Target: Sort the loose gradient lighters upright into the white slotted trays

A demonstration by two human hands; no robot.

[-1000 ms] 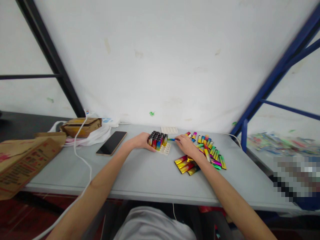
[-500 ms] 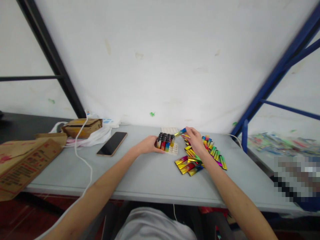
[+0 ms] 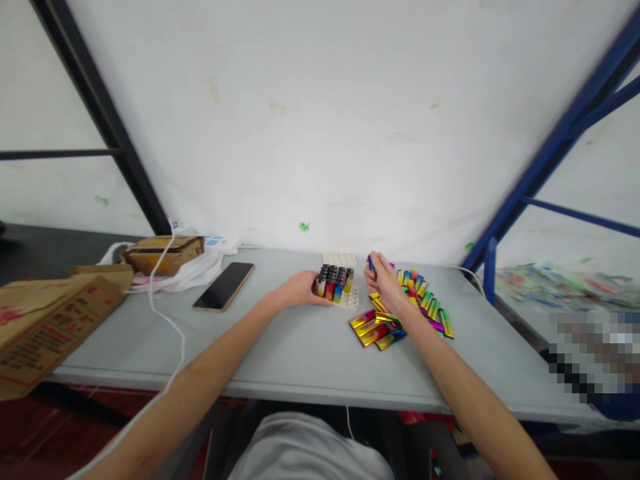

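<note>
My left hand (image 3: 301, 289) is closed round the left side of a white tray (image 3: 353, 297) and the lighters in it, thumb at the near edge. Several lighters (image 3: 336, 281) with black tops and shiny bodies stand upright in rows in the tray, and its right-hand cells show bare. To the right, my right hand (image 3: 383, 275) is raised above a pile, its fingers closed on a lighter (image 3: 371, 263). Only the blue end of that one shows. The pile of loose lighters (image 3: 370, 330), shiny gold, red, green and blue, lies beneath and around my right wrist.
A second white tray (image 3: 339, 259) lies behind, near the wall. On the left are a phone (image 3: 224, 286), a small cardboard box (image 3: 163, 254) on a white plastic bag, and a larger open carton (image 3: 63, 313). A white cable (image 3: 167, 320) runs over the table's left part.
My right hand has turned and drawn the lighter in, from pointing toward the tray to mostly hidden in my fingers. My left hand and the tray have shifted slightly right.
</note>
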